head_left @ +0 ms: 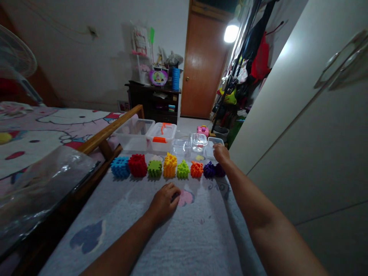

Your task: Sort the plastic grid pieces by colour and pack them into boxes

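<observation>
My right hand (221, 152) reaches to the far right, its fingers closed at the rim of a small transparent plastic container (211, 142). My left hand (166, 202) rests on the cloth with curled fingers; a dark spot shows between thumb and fingers, too small to name. Before it runs a row of interlocking block stacks: blue (120, 167), red (138, 165), dark green (155, 168), yellow (170, 165), light green (183, 169), orange (196, 169) and purple (209, 170). My right forearm partly covers the purple pieces at the end.
Behind the blocks stand a large transparent bin (133, 134), a box with orange latches (161, 137) and smaller containers (199, 142). A wooden bed rail (110, 128) and plastic bag (48, 184) border the left. A white cabinet (301, 126) closes off the right.
</observation>
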A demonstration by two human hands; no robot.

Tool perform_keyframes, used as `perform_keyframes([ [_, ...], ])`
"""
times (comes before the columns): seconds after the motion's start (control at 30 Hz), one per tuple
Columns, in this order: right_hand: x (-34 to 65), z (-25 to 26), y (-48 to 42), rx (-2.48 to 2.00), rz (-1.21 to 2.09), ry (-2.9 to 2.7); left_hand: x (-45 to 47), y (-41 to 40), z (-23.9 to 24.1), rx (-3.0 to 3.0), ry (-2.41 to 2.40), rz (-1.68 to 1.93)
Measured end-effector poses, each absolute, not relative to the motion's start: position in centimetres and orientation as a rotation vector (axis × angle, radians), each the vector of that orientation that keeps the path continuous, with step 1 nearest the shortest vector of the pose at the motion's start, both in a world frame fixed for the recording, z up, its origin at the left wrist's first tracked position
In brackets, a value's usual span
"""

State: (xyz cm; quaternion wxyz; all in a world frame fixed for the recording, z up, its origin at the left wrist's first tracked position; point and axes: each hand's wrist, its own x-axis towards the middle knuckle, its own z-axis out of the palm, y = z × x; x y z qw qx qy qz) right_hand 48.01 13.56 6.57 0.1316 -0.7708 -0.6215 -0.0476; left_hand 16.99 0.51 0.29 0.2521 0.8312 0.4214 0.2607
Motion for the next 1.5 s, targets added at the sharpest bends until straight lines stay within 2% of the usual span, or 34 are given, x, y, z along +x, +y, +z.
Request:
perform_keyframes([
  [0.2, 47.9, 7.0, 13.2, -2.263, -0.225, -1.728, 17.0, 0.6, 0.2, 2.243, 1.150, 0.710],
  [0.37, 48.1, 9.2, 10.9, -2.209, -0.335, -1.657, 17.0, 0.6, 0.3, 2.235, 1.144, 0.715],
  [0.6, 46.3, 11.8, 2.5, -1.818, -0.422, -1.705, 16.9, 0.7, 0.2, 2.249, 1.143, 0.707],
  [0.73, 43.8, 11.5, -3.6, -1.666, -0.337, -1.793, 16.9, 0.8, 0.1, 2.271, 1.133, 0.707],
  [0.93, 39.9, 8.2, -9.1, -1.616, -0.212, -1.947, 16.7, 0.6, 0.3, 2.245, 1.112, 0.708],
  [1.17, 36.7, 6.0, -9.5, -1.642, -0.221, -2.153, 16.4, 0.7, -0.3, 2.239, 0.860, 0.819],
  [1.5, 33.0, 8.1, -9.5, -1.784, 0.017, -2.259, 16.4, 0.3, -1.7, 2.197, 0.734, 0.940],
])
